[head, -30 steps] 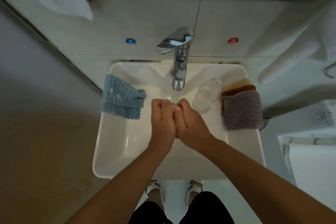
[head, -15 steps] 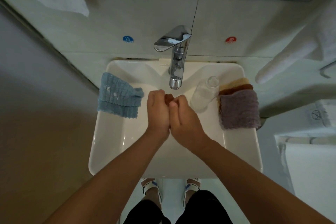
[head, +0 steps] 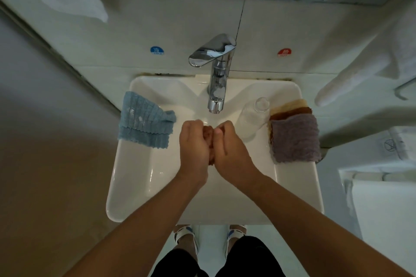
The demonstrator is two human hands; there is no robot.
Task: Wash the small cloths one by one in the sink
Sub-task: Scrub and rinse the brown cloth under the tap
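1. Nearest, just in front of the sink point(head: 135, 186), two sandalled feet point(head: 186, 237) stand on the pale floor.
2. Over the sink's basin, the left hand point(head: 194, 145) and right hand point(head: 231, 148) press together, fingers curled, with a bunched reddish-brown cloth point(head: 208, 136) squeezed between them; only a strip of it shows between the hands.
3. On the sink's left rim a blue cloth point(head: 146, 125) lies draped, one edge hanging into the basin.
4. On the sink's right rim sits a stack of folded cloths point(head: 293, 135): a purple-grey one on top, brown and tan edges showing behind it.
5. Just beside that stack, toward the sink's middle, stands a clear glass point(head: 253, 117).
6. At the back of the sink rises a chrome tap point(head: 216, 87), its spout ending just beyond the hands.
7. Behind the sink, the wall carries a blue sticker point(head: 157, 50) left of the tap and a red sticker point(head: 284, 52) right of it.
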